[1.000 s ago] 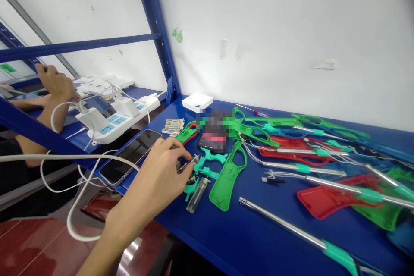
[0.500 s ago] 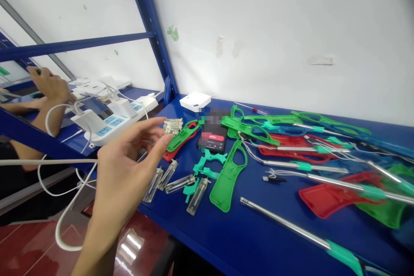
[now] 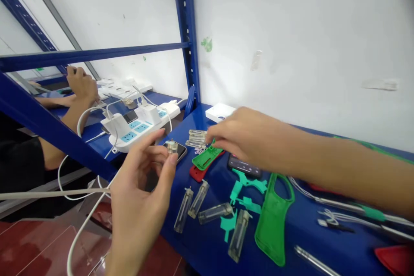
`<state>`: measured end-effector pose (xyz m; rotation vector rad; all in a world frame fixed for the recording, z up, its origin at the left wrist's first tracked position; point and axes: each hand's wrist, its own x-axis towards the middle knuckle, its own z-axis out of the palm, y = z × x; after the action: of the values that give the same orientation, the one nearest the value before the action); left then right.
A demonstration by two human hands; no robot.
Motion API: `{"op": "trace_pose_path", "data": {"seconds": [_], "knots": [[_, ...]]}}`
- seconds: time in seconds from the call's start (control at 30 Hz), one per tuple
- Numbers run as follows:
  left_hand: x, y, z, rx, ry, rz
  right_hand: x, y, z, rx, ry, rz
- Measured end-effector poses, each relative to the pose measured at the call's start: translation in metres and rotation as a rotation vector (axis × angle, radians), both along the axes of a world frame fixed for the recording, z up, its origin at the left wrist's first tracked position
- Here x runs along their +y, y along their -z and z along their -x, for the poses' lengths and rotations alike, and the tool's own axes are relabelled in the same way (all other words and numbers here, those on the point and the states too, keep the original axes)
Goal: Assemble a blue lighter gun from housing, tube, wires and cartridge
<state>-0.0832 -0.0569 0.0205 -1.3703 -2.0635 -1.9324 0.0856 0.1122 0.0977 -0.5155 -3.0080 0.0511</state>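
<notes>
My left hand (image 3: 145, 181) is raised at the table's left edge, pinching a clear lighter fuel tank (image 3: 172, 145) between thumb and fingers; only its top end shows. My right hand (image 3: 233, 133) reaches in from the right with curled fingers, at the end of a row of clear tanks (image 3: 196, 139) and over a green handle shell (image 3: 207, 157). What its fingertips grip, if anything, is hidden. Beneath the green shell lies a red shell (image 3: 198, 174). Several more clear tanks (image 3: 215, 213) lie loose nearer me, beside teal plastic pieces (image 3: 247, 204).
A larger green shell (image 3: 271, 224), phones (image 3: 244, 166), metal tubes (image 3: 315, 259) and white wires cover the blue table. At the back stands a white box (image 3: 220, 112). Left are a blue frame post (image 3: 186, 30), a power strip (image 3: 142, 127), cables and another person's hand (image 3: 82, 84).
My right hand has come into view, reaching across to the tanks and green shell. My left hand's fingers now close on a clear tank. The view has shifted left.
</notes>
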Motion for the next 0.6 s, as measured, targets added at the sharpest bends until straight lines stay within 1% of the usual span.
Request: {"op": "trace_pose_path", "data": {"seconds": [0.07, 0.1, 0.13, 0.2, 0.3, 0.4, 0.5, 0.6], "knots": [[-0.001, 0.004, -0.002, -0.011, 0.006, 0.002, 0.022, 0.003, 0.041, -0.116, -0.052, 0.003], [-0.002, 0.006, -0.003, -0.012, 0.004, 0.012, 0.03, 0.007, 0.057, -0.162, -0.08, 0.015], [-0.003, 0.008, -0.004, -0.008, -0.002, 0.023, 0.036, 0.011, 0.068, -0.204, -0.097, 0.026], [-0.005, 0.011, -0.005, 0.004, -0.013, 0.033, 0.04, 0.018, 0.082, -0.276, -0.123, 0.05], [-0.006, 0.015, -0.007, -0.001, -0.016, 0.029, 0.039, 0.026, 0.089, -0.329, -0.12, 0.071], [-0.005, 0.016, -0.009, -0.029, -0.024, 0.023, 0.037, 0.031, 0.093, -0.335, -0.093, 0.096], [-0.007, 0.016, -0.008, -0.04, -0.024, 0.036, 0.038, 0.035, 0.093, -0.314, -0.083, 0.14], [-0.009, 0.016, -0.005, -0.005, -0.009, 0.063, 0.039, 0.036, 0.088, -0.288, -0.087, 0.175]]}}
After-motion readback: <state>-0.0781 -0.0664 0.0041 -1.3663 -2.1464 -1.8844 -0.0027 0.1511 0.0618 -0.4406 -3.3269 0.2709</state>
